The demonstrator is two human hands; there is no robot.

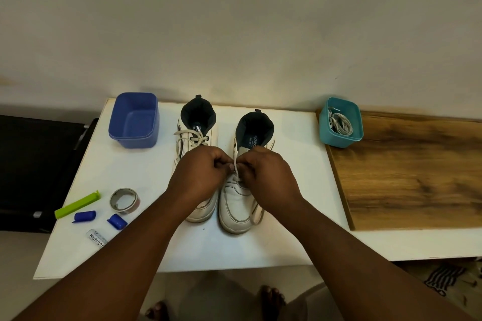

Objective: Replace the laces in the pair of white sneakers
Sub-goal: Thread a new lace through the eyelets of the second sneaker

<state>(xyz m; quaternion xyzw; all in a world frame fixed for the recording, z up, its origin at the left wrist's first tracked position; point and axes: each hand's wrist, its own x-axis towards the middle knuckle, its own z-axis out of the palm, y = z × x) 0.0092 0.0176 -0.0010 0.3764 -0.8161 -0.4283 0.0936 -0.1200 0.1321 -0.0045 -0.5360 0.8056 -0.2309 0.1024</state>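
Observation:
Two white sneakers stand side by side on the white table (287, 237), toes toward me. The left sneaker (194, 138) shows a white lace through its upper eyelets. Both hands meet over the middle of the right sneaker (236, 206). My left hand (200, 177) and my right hand (266, 174) each pinch the white lace (236, 164), which rises from the lower eyelets between my fingertips. A teal tub (340, 122) at the back right holds coiled white laces (341, 122). The hands hide most of the right sneaker's eyelet rows.
An empty blue tub (134, 120) stands at the back left. Near the front left lie a green clip (77, 204), a tape roll (124, 200), two blue caps (84, 216) and a small labelled strip (96, 238). A wooden board (407, 172) covers the right side.

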